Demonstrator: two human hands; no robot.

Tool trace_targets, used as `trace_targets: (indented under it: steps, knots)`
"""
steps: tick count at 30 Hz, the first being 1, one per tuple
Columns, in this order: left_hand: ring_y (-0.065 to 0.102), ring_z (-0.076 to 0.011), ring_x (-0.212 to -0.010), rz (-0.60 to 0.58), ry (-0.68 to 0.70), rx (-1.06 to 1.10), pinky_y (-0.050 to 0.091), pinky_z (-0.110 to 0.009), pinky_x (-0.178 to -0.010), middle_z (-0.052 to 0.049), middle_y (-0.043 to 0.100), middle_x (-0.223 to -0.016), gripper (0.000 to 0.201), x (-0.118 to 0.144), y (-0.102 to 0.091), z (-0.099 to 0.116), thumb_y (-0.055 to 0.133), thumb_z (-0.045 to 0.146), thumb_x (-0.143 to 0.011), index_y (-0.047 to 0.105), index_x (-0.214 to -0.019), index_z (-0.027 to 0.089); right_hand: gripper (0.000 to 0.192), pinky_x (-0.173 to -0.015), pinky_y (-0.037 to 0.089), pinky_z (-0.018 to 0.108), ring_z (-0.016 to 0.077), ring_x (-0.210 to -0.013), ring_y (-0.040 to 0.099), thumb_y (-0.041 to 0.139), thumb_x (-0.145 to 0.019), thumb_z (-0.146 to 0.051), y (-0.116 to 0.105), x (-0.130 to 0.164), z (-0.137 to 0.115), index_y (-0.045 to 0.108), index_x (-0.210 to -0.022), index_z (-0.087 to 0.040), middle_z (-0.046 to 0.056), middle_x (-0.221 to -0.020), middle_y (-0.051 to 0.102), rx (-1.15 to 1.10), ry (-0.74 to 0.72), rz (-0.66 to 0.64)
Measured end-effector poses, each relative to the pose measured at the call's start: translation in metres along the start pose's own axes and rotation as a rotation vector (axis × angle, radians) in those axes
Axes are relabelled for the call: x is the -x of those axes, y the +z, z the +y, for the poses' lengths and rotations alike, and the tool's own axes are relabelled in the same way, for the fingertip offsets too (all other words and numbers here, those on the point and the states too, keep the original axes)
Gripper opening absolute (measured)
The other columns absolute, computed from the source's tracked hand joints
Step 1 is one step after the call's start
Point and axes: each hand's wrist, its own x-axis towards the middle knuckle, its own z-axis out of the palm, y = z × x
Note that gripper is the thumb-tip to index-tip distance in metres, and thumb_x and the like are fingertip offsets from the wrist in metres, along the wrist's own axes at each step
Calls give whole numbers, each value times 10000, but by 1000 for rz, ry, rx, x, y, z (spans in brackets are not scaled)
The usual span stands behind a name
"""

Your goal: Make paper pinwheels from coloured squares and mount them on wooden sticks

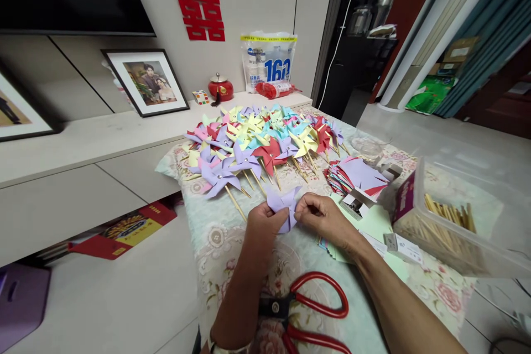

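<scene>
A lilac paper pinwheel (284, 203), not yet on a stick, is held just below the centre of the frame, above the floral tablecloth (215, 243); it is pinched from both sides, the left hand (265, 220) closed on its lower left edge with thumb and fingertips, the right hand (321, 215) clenched in a fine pinch at its middle, where the folded corners appear to be gathered; what is held between the right fingertips cannot be made out. The sheet is judged to be very light, thin and easily creased; it is likely to spring open if the centre is let go, so it is best gripped at the hub, where the layers overlap, and not by the curled vanes, which would be flattened by any firm squeeze. Beyond the hands, in the upper middle of the frame, a heap of finished pinwheels (265, 146) in purple, red, yellow, pink and blue is spread on the cloth, their wooden sticks pointing toward the viewer; to its right a stack of cut paper squares (359, 174) is laid; at the right edge a clear plastic box of wooden sticks (450, 221) is seen; red-handled scissors (309, 310) are lying at the bottom centre, between the two forearms.
</scene>
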Motion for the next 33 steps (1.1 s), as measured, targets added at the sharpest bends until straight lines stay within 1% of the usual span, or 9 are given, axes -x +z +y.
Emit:
trace_targets:
  steps: [4, 8, 12, 15, 20, 23, 33]
  knots:
    - [643, -173, -556, -2, -10, 12, 500, -265, -565, -33, 749, -672, 262, 1, 0, 1, 801, 247, -550, 771, -778, 121, 69, -553, 331, 240, 120, -589, 433, 608, -743, -213, 2, -1, 0, 622, -680, -187, -36, -622, 516, 17, 30, 43]
    - [645, -175, -553, -2, -12, 21, 499, -266, -558, -27, 737, -639, 241, 1, 0, 1, 794, 238, -563, 770, -776, 128, 68, -541, 327, 241, 119, -573, 423, 606, -728, -227, 3, -1, 0, 613, -670, -192, -43, -606, 508, 24, 50, 65]
    - [641, -169, -550, 0, -8, 29, 498, -261, -555, -26, 744, -650, 229, 1, 0, 1, 794, 223, -563, 770, -770, 127, 80, -530, 319, 239, 119, -569, 412, 603, -725, -224, 4, -2, 0, 612, -652, -194, -43, -587, 493, 59, 38, 83]
    - [647, -172, -561, -10, -10, 44, 503, -263, -564, -34, 751, -661, 249, 1, -1, 0, 798, 222, -565, 771, -790, 118, 82, -536, 331, 242, 122, -578, 429, 591, -731, -208, 5, -1, 0, 613, -654, -190, -33, -609, 510, 90, 28, 91]
    - [646, -170, -565, -26, -12, 33, 504, -263, -567, -43, 757, -678, 258, -1, -2, -2, 804, 237, -578, 767, -800, 110, 101, -549, 342, 246, 118, -581, 446, 582, -743, -175, 4, -1, 0, 601, -644, -189, -27, -641, 506, 179, -35, 102]
    - [630, -162, -544, -11, -5, 15, 490, -257, -547, -35, 749, -656, 258, -1, -1, -2, 803, 235, -569, 768, -794, 114, 108, -550, 344, 246, 121, -584, 454, 576, -746, -160, 4, -1, 1, 594, -643, -188, -24, -641, 507, 204, -58, 103]
    - [583, -130, -517, 11, 17, -42, 434, -224, -510, -15, 717, -621, 236, 1, 2, -1, 781, 246, -562, 756, -752, 109, 105, -563, 360, 246, 123, -592, 475, 563, -745, -158, 3, 0, -2, 608, -652, -171, -17, -652, 521, 250, -44, 92]
